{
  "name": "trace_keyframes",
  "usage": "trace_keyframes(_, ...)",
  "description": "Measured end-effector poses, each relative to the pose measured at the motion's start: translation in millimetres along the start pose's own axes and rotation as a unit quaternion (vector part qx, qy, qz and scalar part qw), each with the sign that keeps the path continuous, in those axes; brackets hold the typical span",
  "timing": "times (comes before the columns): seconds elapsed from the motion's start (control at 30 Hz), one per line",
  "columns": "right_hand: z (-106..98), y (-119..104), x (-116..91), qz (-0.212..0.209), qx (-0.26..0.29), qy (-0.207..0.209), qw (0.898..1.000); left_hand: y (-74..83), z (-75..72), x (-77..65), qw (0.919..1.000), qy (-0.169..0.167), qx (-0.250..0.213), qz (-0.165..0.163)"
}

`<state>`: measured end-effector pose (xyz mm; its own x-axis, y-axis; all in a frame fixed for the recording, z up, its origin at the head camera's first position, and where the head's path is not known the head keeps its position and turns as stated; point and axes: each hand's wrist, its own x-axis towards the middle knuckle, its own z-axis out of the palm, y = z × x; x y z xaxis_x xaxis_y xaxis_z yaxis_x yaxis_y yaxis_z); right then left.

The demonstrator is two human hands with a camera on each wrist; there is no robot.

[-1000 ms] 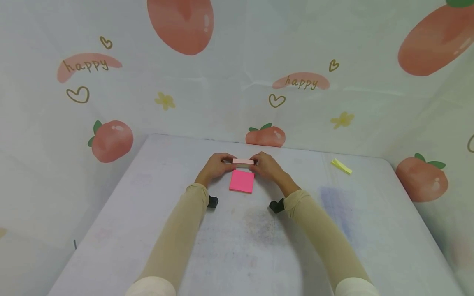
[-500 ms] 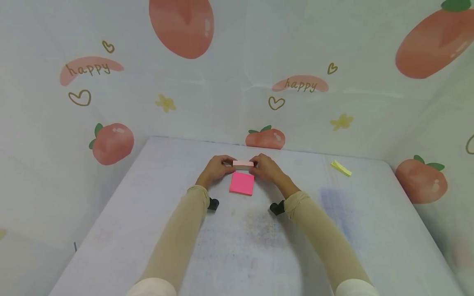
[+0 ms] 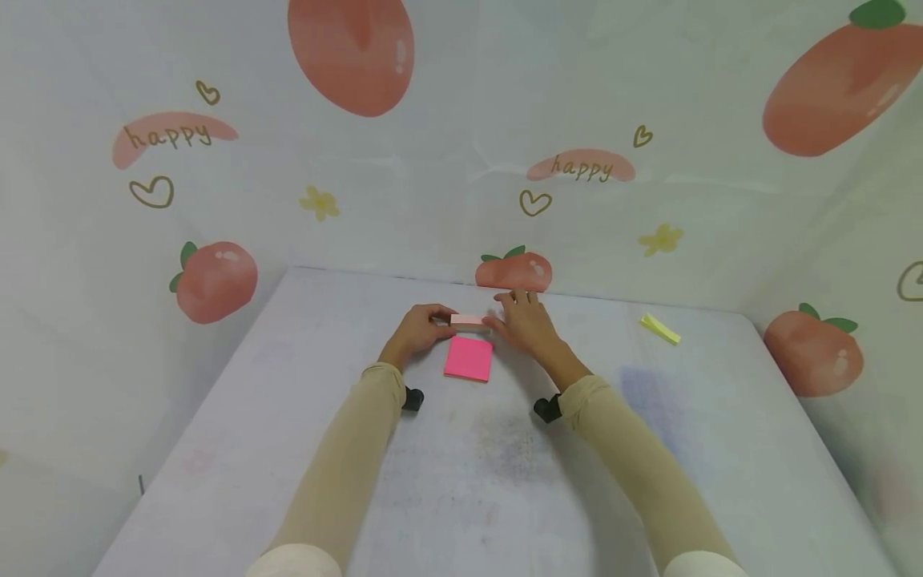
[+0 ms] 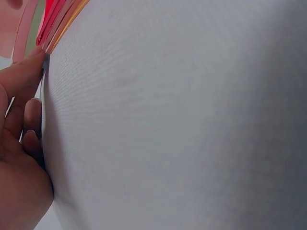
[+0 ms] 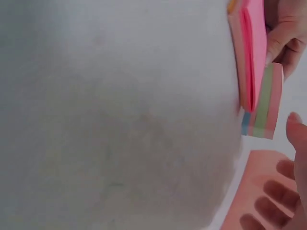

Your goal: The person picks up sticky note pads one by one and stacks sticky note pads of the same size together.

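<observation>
A bright pink pad of sticky notes (image 3: 469,359) lies flat on the table; the right wrist view shows orange layers beneath its pink ones. Just behind it stands a block of sticky notes (image 3: 465,320), pale pink on top, with green and blue bands (image 5: 263,108) below. My left hand (image 3: 418,328) pinches the block's left end between thumb and fingers. At the other end my right hand (image 3: 532,327) is spread, its fingers raised and apart. In the right wrist view a gap shows between the right thumb (image 5: 298,132) and the block.
A folded yellow paper strip (image 3: 659,329) lies at the back right of the white table (image 3: 461,489). Behind the table hangs a white sheet printed with fruit and hearts (image 3: 404,200). Black wrist mounts (image 3: 548,409) sit under both sleeves.
My right hand has let go of the block's right end, its fingers opening and lifting away to the right. The left hand keeps its pinch, and both pads stay in place.
</observation>
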<state>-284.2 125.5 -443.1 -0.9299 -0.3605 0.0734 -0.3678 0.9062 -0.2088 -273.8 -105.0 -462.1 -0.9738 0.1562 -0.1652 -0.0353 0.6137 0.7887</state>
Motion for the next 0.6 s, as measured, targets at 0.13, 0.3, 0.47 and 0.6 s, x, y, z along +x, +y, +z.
trace_keyframes(0.13, 0, 2, -4, 0.003, -0.039, 0.023, 0.999, 0.0, 0.5, -0.1, 1.0000, -0.001, 0.000, 0.001)
trace_keyframes(0.3, 1, 6, -8, 0.015, -0.047, 0.017, 0.999, -0.2, 1.0, -0.9, 1.0000, 0.000, -0.004, 0.000)
trace_keyframes(0.47, 1, 11, -11, 0.036, -0.053, -0.013, 0.998, -0.1, 0.9, -1.4, 1.0000, -0.001, -0.001, 0.003)
trace_keyframes(0.6, 1, 14, -13, 0.051, -0.064, -0.037, 0.996, -0.6, 0.3, -0.8, 1.0000, 0.001, -0.003, 0.008)
